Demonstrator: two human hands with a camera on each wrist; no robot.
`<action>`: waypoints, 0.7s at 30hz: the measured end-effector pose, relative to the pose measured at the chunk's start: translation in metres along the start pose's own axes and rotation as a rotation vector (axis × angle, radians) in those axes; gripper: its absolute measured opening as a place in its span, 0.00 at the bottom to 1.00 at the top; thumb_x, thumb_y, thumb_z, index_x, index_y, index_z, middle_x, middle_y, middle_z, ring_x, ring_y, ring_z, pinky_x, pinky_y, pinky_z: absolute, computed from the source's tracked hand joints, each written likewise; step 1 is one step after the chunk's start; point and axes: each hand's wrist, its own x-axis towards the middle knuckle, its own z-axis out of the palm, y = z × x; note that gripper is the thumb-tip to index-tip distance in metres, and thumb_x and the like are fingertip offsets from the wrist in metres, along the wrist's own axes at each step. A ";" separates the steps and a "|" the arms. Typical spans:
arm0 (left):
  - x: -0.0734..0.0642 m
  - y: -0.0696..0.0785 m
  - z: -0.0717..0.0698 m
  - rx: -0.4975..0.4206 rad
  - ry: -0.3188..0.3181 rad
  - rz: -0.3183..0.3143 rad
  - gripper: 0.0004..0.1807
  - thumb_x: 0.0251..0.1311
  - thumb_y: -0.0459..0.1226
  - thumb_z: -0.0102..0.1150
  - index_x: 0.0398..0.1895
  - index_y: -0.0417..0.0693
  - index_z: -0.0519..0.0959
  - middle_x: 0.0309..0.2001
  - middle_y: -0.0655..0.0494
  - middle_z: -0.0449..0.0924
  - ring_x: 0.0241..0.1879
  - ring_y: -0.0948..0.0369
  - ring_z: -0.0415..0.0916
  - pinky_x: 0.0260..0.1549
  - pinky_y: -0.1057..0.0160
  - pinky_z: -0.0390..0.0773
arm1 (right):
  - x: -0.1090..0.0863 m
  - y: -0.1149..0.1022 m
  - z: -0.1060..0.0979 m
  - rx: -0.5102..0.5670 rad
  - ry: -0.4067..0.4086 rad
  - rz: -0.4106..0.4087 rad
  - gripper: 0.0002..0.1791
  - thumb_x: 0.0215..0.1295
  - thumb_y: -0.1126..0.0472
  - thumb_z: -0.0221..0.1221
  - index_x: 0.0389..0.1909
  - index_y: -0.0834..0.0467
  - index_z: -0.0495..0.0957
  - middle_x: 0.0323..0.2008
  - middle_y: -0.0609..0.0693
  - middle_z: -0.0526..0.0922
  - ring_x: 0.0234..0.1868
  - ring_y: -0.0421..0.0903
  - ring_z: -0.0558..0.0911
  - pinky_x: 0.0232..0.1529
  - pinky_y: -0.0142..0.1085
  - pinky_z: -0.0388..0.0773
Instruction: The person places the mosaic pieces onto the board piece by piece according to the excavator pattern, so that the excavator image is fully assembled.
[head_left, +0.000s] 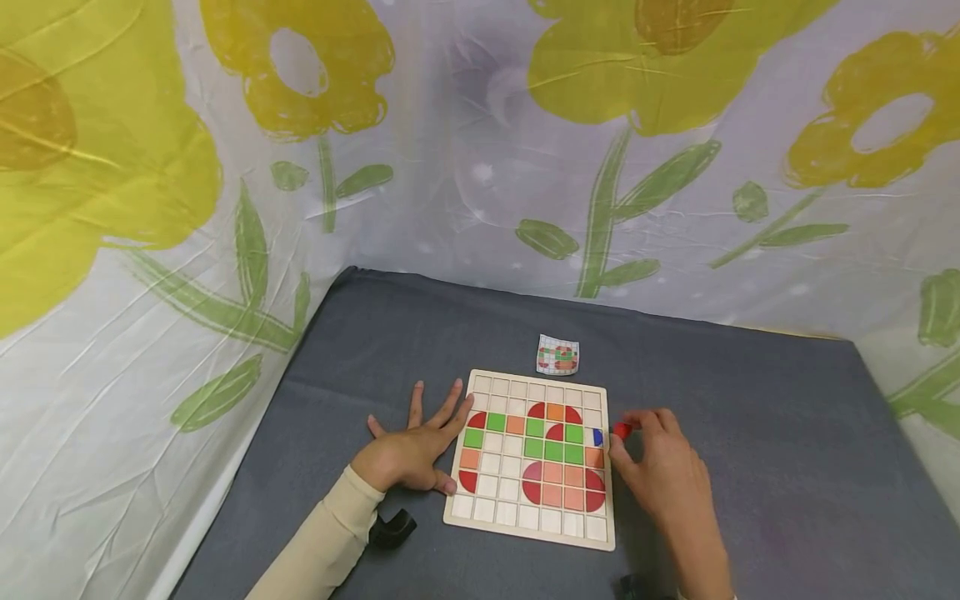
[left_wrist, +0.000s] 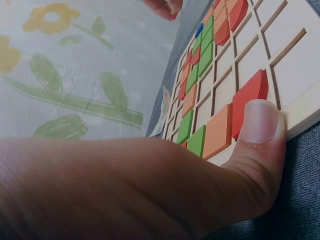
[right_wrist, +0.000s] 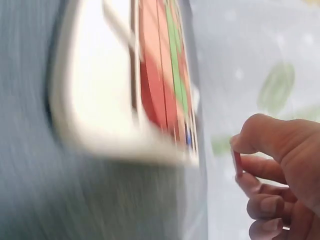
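Observation:
A wooden grid board [head_left: 483,507] lies on the dark cloth, some of its squares filled with red, green and orange tiles and one blue piece [head_left: 597,437]. My left hand [head_left: 415,451] rests at the board's left edge with fingers spread; in the left wrist view its thumb [left_wrist: 260,130] touches the edge beside a red rounded tile [left_wrist: 248,102]. Just off the board's right side, my right hand [head_left: 670,469] pinches a small red tile [head_left: 622,430] between thumb and fingers. The right wrist view shows that tile [right_wrist: 237,161] almost edge-on.
Behind the board lies a small card [head_left: 557,356] printed with a coloured grid pattern. A black curved object [head_left: 392,530] sits under the left wrist. The dark cloth [head_left: 780,467] extends to the right, and a flower-printed curtain [head_left: 450,150] hangs behind.

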 end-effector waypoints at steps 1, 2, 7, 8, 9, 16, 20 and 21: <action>-0.001 0.000 -0.001 0.004 0.002 0.006 0.76 0.47 0.55 0.82 0.86 0.78 0.30 0.84 0.71 0.15 0.79 0.41 0.05 0.43 0.07 0.20 | -0.001 -0.007 0.003 0.007 -0.002 -0.025 0.18 0.65 0.54 0.70 0.52 0.59 0.84 0.51 0.57 0.80 0.25 0.47 0.74 0.22 0.42 0.74; -0.003 0.002 -0.003 0.009 0.002 0.004 0.75 0.47 0.55 0.82 0.86 0.78 0.30 0.84 0.71 0.15 0.80 0.40 0.05 0.44 0.06 0.22 | -0.002 -0.013 0.006 0.014 -0.003 -0.047 0.18 0.64 0.54 0.70 0.51 0.58 0.84 0.50 0.56 0.80 0.24 0.46 0.73 0.22 0.40 0.73; -0.013 0.012 -0.012 0.012 -0.012 -0.002 0.74 0.50 0.54 0.81 0.87 0.75 0.32 0.85 0.68 0.17 0.80 0.39 0.08 0.47 0.06 0.24 | -0.009 -0.044 0.019 0.049 -0.030 -0.142 0.15 0.63 0.56 0.71 0.49 0.55 0.85 0.48 0.52 0.79 0.20 0.41 0.68 0.19 0.35 0.68; -0.014 0.015 -0.015 0.013 -0.017 -0.008 0.73 0.50 0.53 0.81 0.87 0.73 0.33 0.86 0.67 0.18 0.81 0.39 0.09 0.48 0.06 0.25 | -0.011 -0.049 0.021 0.051 -0.032 -0.160 0.14 0.62 0.56 0.71 0.48 0.54 0.85 0.46 0.51 0.79 0.18 0.40 0.67 0.18 0.34 0.68; -0.016 0.017 -0.016 0.010 -0.020 -0.011 0.73 0.51 0.52 0.81 0.88 0.72 0.34 0.86 0.66 0.19 0.81 0.39 0.09 0.49 0.06 0.26 | -0.013 -0.055 0.023 0.051 -0.034 -0.176 0.13 0.62 0.57 0.71 0.47 0.53 0.85 0.46 0.49 0.79 0.18 0.39 0.66 0.19 0.34 0.67; -0.019 0.021 -0.020 0.019 -0.024 -0.028 0.70 0.52 0.52 0.80 0.88 0.67 0.38 0.87 0.63 0.23 0.82 0.38 0.13 0.52 0.06 0.30 | -0.025 -0.087 0.039 0.042 -0.045 -0.308 0.12 0.60 0.53 0.74 0.43 0.51 0.86 0.40 0.46 0.78 0.19 0.34 0.66 0.19 0.28 0.67; -0.017 0.019 -0.018 0.011 -0.018 -0.026 0.71 0.51 0.52 0.81 0.88 0.69 0.38 0.87 0.64 0.22 0.81 0.38 0.12 0.50 0.06 0.27 | -0.032 -0.101 0.047 0.047 -0.072 -0.363 0.11 0.60 0.53 0.74 0.42 0.51 0.86 0.40 0.46 0.79 0.19 0.33 0.66 0.19 0.26 0.66; -0.017 0.019 -0.018 0.013 -0.019 -0.028 0.71 0.50 0.52 0.82 0.88 0.69 0.37 0.87 0.65 0.21 0.81 0.38 0.12 0.50 0.06 0.27 | -0.033 -0.104 0.048 0.050 -0.085 -0.371 0.12 0.61 0.53 0.74 0.42 0.51 0.86 0.40 0.46 0.79 0.20 0.33 0.67 0.19 0.27 0.67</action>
